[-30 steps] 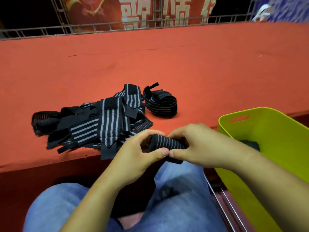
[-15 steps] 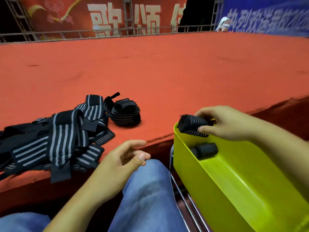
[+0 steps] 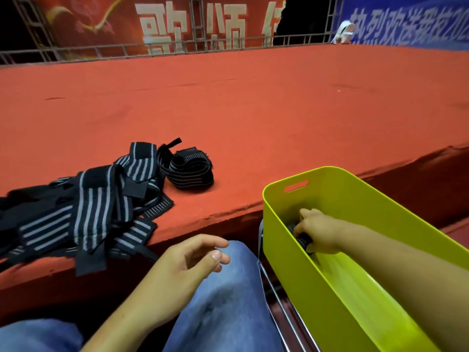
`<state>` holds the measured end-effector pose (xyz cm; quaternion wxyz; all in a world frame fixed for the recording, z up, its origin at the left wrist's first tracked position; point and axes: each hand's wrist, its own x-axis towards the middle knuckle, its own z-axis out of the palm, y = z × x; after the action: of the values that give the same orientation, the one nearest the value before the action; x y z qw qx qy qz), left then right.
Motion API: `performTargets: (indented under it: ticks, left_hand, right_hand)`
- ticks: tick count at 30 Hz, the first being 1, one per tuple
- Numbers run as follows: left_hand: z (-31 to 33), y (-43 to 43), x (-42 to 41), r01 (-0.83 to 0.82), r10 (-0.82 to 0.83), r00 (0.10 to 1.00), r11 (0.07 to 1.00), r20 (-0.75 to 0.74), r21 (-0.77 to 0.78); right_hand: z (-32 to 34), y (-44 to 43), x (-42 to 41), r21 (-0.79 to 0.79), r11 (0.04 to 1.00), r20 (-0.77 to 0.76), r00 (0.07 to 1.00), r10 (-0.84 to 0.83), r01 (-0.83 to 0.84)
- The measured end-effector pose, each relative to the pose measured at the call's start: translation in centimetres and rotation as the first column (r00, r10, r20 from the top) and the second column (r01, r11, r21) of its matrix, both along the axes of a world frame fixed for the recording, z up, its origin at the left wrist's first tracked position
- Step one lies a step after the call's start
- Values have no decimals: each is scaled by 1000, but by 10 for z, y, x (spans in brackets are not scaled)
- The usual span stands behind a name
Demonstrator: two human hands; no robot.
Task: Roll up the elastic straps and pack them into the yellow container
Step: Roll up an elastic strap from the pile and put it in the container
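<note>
My right hand (image 3: pixel 317 231) reaches down inside the yellow container (image 3: pixel 286 252) at the right and holds a rolled black strap (image 3: pixel 303 241) at the bottom, mostly hidden by the fingers. My left hand (image 3: pixel 182 265) hovers over my knee with relaxed, loosely curled fingers and holds nothing. A pile of loose black straps with grey stripes (image 3: pixel 83 209) lies on the red platform at the left. Beside the pile sits one loosely coiled strap (image 3: pixel 189 171).
The red carpeted platform (image 3: pixel 253 110) stretches far ahead, with a metal railing (image 3: pixel 101 50) and banners at the back. A metal frame (image 3: pixel 279 308) runs beside the container. My jeans-clad legs (image 3: pixel 223 313) fill the lower middle.
My hands parted after rolling the strap. My right hand carried the roll over the container's rim and lowered it to the bottom. My left hand let go and stayed above my knee.
</note>
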<state>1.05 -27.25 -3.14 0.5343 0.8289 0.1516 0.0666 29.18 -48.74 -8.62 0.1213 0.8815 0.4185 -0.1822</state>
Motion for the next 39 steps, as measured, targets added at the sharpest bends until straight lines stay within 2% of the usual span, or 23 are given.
performTargets:
  ticks: [13,20,26,29,31,32,34,36,37,39]
  left_hand:
    - [-12,0,-6,52,-52,998,998,-19,-32]
    - [-15,7,-10,41,-42,999,998,-13,-50]
    - [-16,16,-18,0,-1,1000,999,-18,-54]
    - [-17,24,-23,-27,26,1000,998,-6,-58]
    - [-18,32,-27,-61,62,998,996,12,-60]
    - [-19,37,-28,-86,87,996,995,22,-60]
    - [-20,49,-34,-143,146,989,988,40,-59]
    - [-22,60,-39,-204,207,977,977,55,-64]
    - [-22,65,-42,-234,239,969,969,64,-74]
    - [-23,78,-47,-286,292,953,955,79,-82]
  right_hand:
    - [-28,7,-5,104,994,13,999,-33,32]
    - [-25,7,7,138,986,-32,995,-93,96]
    - [10,10,5,189,975,-40,993,-112,118]
    - [41,14,-1,313,941,3,990,-140,132]
    - [63,22,-6,480,866,19,985,-169,139]
    - [72,28,-9,590,793,5,981,-194,154]
    - [86,44,-21,796,568,-79,967,-242,207]
    - [97,65,-37,890,376,-184,959,-217,256]
    - [102,77,-47,906,326,-222,959,-175,269]
    - [108,101,-70,909,301,-277,958,-78,288]
